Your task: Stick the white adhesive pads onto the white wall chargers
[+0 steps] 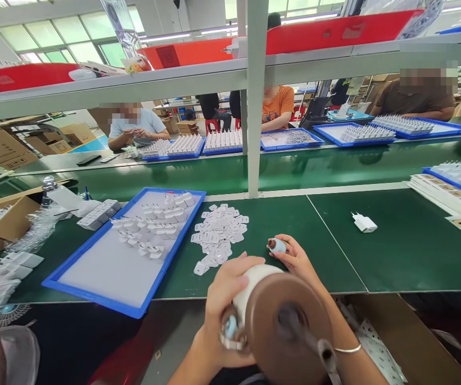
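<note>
Green matting (394,251) covers a long factory bench, with a grey shelf frame (256,96) rising from its far edge and red trays lying on the shelf above. Beyond the frame, other people sit at a second bench behind blue trays of white parts.

At the near edge, the left hand (222,305) is wrapped around a large white roll on a brown spool (282,315), fingers curled over the top of the roll, gripping it. The spool's brown end disc and dark spindle face the camera, blurred by closeness. The right hand (294,262) reaches round the far side of the roll and pinches a small light-blue piece with a brown tip (276,245) between thumb and fingers, just above the bench. A thin bracelet (346,349) sits on the right wrist.

Just left of the hands lies a loose heap of small flat white pieces (219,235) on the matting. Left of that, a blue-rimmed tray (94,297) holds a cluster of white plug adapters (154,222) at its far end, while its near half is bare. A single white adapter (363,222) lies alone on the matting to the right, well apart from the hands. Further right, flat printed cards (447,200) are stacked beside another blue tray. On the far left stands an open cardboard box (9,219) with clear plastic wrapping beside it.
</note>
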The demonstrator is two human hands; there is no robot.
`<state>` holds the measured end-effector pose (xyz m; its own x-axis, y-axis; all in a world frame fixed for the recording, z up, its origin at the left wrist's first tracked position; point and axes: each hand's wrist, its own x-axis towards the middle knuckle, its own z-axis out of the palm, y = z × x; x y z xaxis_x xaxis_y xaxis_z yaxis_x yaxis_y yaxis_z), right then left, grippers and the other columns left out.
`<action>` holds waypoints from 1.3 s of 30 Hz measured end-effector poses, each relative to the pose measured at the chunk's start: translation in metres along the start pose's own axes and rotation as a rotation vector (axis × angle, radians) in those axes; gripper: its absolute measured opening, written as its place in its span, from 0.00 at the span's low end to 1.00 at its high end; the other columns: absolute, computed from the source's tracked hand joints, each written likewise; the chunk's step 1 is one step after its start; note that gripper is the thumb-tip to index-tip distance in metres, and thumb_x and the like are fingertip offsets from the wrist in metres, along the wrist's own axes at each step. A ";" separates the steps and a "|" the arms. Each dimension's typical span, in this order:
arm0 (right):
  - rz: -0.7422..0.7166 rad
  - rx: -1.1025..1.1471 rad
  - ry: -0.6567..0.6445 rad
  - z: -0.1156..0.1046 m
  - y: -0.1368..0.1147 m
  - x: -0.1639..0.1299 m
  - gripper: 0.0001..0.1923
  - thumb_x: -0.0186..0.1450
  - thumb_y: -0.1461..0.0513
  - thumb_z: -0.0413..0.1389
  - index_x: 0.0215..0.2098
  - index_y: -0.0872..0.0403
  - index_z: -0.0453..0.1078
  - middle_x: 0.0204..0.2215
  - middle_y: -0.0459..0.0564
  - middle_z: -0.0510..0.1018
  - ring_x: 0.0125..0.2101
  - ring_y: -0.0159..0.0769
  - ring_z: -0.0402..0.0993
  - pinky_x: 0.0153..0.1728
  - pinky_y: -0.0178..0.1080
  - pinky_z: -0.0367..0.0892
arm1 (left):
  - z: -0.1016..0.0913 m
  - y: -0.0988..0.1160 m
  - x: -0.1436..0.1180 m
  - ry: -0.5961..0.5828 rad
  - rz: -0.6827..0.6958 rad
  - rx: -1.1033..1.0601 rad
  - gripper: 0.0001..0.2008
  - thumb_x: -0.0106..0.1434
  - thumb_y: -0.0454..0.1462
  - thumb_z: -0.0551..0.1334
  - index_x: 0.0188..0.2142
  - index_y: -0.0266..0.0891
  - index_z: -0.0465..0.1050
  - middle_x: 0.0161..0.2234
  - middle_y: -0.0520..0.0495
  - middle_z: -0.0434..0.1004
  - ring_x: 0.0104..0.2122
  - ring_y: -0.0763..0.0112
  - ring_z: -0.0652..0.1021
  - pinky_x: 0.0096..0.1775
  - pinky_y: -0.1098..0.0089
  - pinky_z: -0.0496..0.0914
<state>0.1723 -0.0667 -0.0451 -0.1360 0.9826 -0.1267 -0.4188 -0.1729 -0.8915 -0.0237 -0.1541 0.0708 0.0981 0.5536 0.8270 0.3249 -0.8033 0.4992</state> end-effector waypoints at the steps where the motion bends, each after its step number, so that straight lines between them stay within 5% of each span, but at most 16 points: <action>1: 0.007 -0.006 -0.008 0.001 -0.007 -0.001 0.25 0.53 0.57 0.71 0.46 0.48 0.70 0.42 0.48 0.80 0.42 0.41 0.76 0.45 0.43 0.71 | 0.002 -0.001 -0.001 -0.016 -0.049 -0.002 0.32 0.60 0.45 0.69 0.59 0.49 0.59 0.49 0.45 0.79 0.45 0.60 0.82 0.48 0.56 0.80; 5: -0.131 -0.132 -0.182 0.011 -0.063 -0.013 0.23 0.57 0.56 0.70 0.48 0.49 0.70 0.40 0.49 0.80 0.34 0.36 0.77 0.33 0.37 0.72 | 0.010 -0.006 -0.009 -0.037 -0.246 0.111 0.44 0.47 0.36 0.75 0.60 0.47 0.57 0.50 0.43 0.76 0.44 0.59 0.82 0.43 0.61 0.80; 11: -0.511 -0.486 -0.528 0.031 -0.168 -0.043 0.25 0.59 0.68 0.69 0.52 0.46 0.72 0.52 0.50 0.77 0.45 0.37 0.79 0.46 0.39 0.74 | 0.011 -0.012 -0.018 -0.137 -0.427 0.244 0.38 0.48 0.38 0.74 0.56 0.47 0.59 0.48 0.47 0.76 0.41 0.65 0.83 0.40 0.68 0.79; 16: -0.624 -0.868 -0.662 0.045 -0.209 -0.045 0.22 0.61 0.66 0.68 0.52 0.48 0.72 0.50 0.50 0.78 0.47 0.40 0.78 0.47 0.40 0.75 | 0.008 -0.009 -0.017 -0.210 -0.490 0.277 0.39 0.46 0.38 0.74 0.55 0.49 0.59 0.47 0.49 0.76 0.41 0.64 0.82 0.40 0.66 0.78; 27: -0.565 -1.441 -0.927 0.076 -0.239 -0.056 0.25 0.66 0.73 0.54 0.58 0.49 0.74 0.57 0.49 0.78 0.53 0.35 0.76 0.51 0.33 0.70 | 0.009 -0.006 -0.009 -0.302 -0.500 0.311 0.38 0.46 0.39 0.73 0.54 0.46 0.59 0.45 0.47 0.79 0.39 0.60 0.82 0.38 0.62 0.77; 34: -0.302 -1.485 -0.954 0.087 -0.242 -0.046 0.19 0.66 0.57 0.62 0.55 0.49 0.76 0.41 0.46 0.84 0.35 0.33 0.78 0.35 0.33 0.68 | 0.009 -0.005 -0.010 -0.306 -0.454 0.307 0.38 0.45 0.38 0.73 0.54 0.46 0.59 0.42 0.49 0.79 0.36 0.62 0.82 0.34 0.65 0.76; 39: -0.189 -1.574 -0.741 0.085 -0.220 -0.044 0.21 0.67 0.45 0.57 0.35 0.54 0.75 0.22 0.44 0.75 0.22 0.30 0.66 0.23 0.34 0.55 | 0.017 -0.009 -0.020 -0.251 -0.402 0.344 0.36 0.46 0.37 0.72 0.53 0.47 0.60 0.42 0.50 0.79 0.35 0.62 0.82 0.32 0.66 0.75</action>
<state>0.1938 -0.0778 0.1934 -0.7258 0.6659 -0.1726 0.6569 0.5965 -0.4611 -0.0123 -0.1539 0.0450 0.1107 0.8688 0.4826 0.6655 -0.4255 0.6132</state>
